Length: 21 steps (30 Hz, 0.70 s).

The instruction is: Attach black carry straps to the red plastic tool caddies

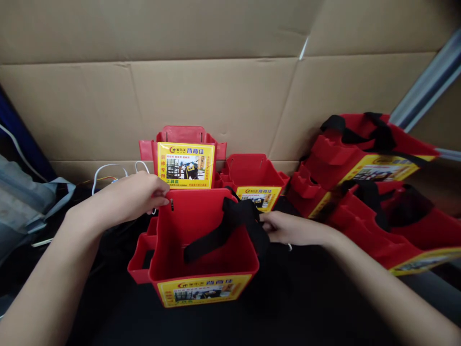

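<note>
A red plastic tool box (205,235) with a yellow picture label stands upright in front of me on a black surface. My left hand (139,194) is closed at the top left corner of its back wall, near a slot, fingers pinched on the edge. A black webbing strap (212,238) runs from the right side of the back wall, and part of it lies inside the box. At the box's right, my right hand (291,228) is closed on the strap; its fingertips are partly hidden behind the webbing.
Behind stand two more red boxes, one at left (185,166) and one at right (252,173). Strapped red boxes (360,154) are stacked at the right. Cardboard (216,96) walls the back. A greyish translucent bag (21,206) and white cables (108,168) lie at left.
</note>
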{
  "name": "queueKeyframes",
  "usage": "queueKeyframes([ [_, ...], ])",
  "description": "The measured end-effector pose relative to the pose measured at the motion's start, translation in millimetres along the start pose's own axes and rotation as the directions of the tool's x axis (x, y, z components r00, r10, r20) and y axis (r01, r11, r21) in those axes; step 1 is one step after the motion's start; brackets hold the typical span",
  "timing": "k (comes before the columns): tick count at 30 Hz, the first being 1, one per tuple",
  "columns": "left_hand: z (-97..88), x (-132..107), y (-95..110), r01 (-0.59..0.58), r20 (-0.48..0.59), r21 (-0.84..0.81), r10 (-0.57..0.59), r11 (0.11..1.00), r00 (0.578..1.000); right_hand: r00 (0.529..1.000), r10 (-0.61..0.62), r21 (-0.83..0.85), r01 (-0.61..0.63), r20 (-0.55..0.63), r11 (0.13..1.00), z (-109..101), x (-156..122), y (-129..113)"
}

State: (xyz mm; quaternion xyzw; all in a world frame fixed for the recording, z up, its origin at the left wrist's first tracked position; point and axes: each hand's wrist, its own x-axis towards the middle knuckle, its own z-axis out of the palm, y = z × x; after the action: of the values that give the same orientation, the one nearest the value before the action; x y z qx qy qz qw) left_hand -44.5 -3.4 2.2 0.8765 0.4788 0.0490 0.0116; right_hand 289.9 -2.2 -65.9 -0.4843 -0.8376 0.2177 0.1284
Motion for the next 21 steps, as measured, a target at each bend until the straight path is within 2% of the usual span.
queueKeyframes([
  [3, 0.4, 1.6, 0.3, 0.003, 0.027, -0.008, -0.003, 1.0, 1.0, 1.0, 0.001, -0.03, -0.001, 0.015, 1.0, 8.0, 4.1, 4.4],
  [5, 1.0, 1.3, -0.8, 0.012, 0.027, -0.004, -0.012, 1.0, 1.0, 1.0, 0.001, -0.063, -0.002, -0.009, 0.998, 0.0, 7.5, 4.8],
  [6, 1.4, 0.7, -1.6, 0.016, 0.016, -0.004, -0.016, 1.0, 1.0, 0.998, -0.009, -0.087, 0.004, -0.062, 0.996, -6.1, 10.3, 2.9],
  [8, 2.3, -1.2, -2.3, 0.018, -0.025, -0.007, -0.018, 1.0, 1.0, 0.973, -0.1, -0.139, 0.071, -0.21, 0.988, -19.0, 18.4, -5.7],
  [10, 3.7, -2.6, 0.6, 0.011, -0.075, 0.009, -0.01, 1.0, 0.997, 0.925, -0.279, -0.189, 0.235, -0.257, 0.953, -28.2, 30.1, -19.1],
  [13, 8.2, -0.8, 14.3, -0.023, -0.156, 0.039, 0.029, 0.999, 0.987, 0.852, -0.519, -0.188, 0.499, -0.074, 0.846, -32.5, 49.9, -39.3],
  [15, 12.7, 3.9, 26.5, -0.097, -0.169, 0.005, 0.096, 0.995, 0.981, 0.819, -0.573, -0.18, 0.567, 0.02, 0.804, -32.3, 59.0, -46.8],
  [17, 16.7, 9.5, 35.5, -0.186, -0.138, -0.056, 0.177, 0.981, 0.975, 0.829, -0.556, -0.203, 0.557, 0.069, 0.805, -32.8, 59.8, -45.8],
  [18, 18.0, 11.9, 37.6, -0.217, -0.118, -0.077, 0.207, 0.973, 0.971, 0.854, -0.515, -0.233, 0.518, 0.079, 0.823, -33.6, 56.3, -41.6],
  [21, 17.9, 15.0, 35.1, -0.249, -0.084, -0.077, 0.243, 0.965, 0.966, 0.964, -0.266, -0.361, 0.245, -0.009, 0.9, -37.5, 30.6, -15.3],
])
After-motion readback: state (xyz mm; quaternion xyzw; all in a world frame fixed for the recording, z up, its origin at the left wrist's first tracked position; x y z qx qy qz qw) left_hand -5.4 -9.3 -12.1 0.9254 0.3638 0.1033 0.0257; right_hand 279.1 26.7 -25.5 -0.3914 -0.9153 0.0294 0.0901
